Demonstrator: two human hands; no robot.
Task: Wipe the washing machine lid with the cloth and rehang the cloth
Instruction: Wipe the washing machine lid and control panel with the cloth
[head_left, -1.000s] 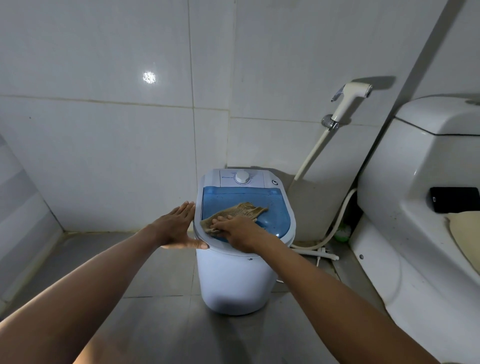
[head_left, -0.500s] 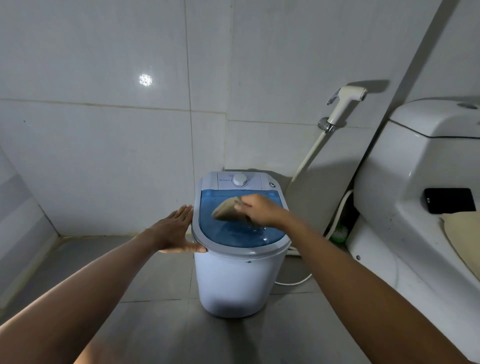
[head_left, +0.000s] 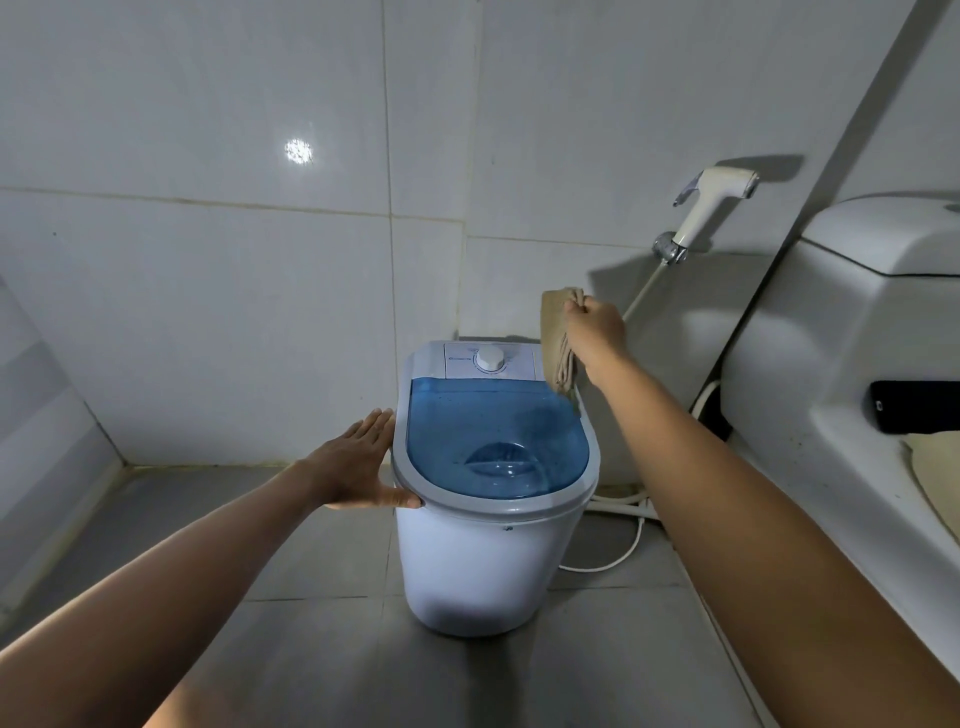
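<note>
one washing machine (head_left: 488, 499), one cloth (head_left: 558, 343), two hands (head_left: 358, 460)

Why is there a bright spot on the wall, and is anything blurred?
Head view: the spot is glare off the glossy wall tile; the lighting is dim, with a soft shadow behind the sprayer; the wide lens bends the tile lines; the cloth and right hand look sharp.

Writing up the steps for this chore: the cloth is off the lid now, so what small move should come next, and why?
Probably carry the cloth up and to the right, toward wherever it hangs; no hook shows in this view. The right hand grips it bunched above the back right corner of the blue lid, clear of the surface, so wiping looks finished. The left hand lies flat against the washing machine's rim.
</note>
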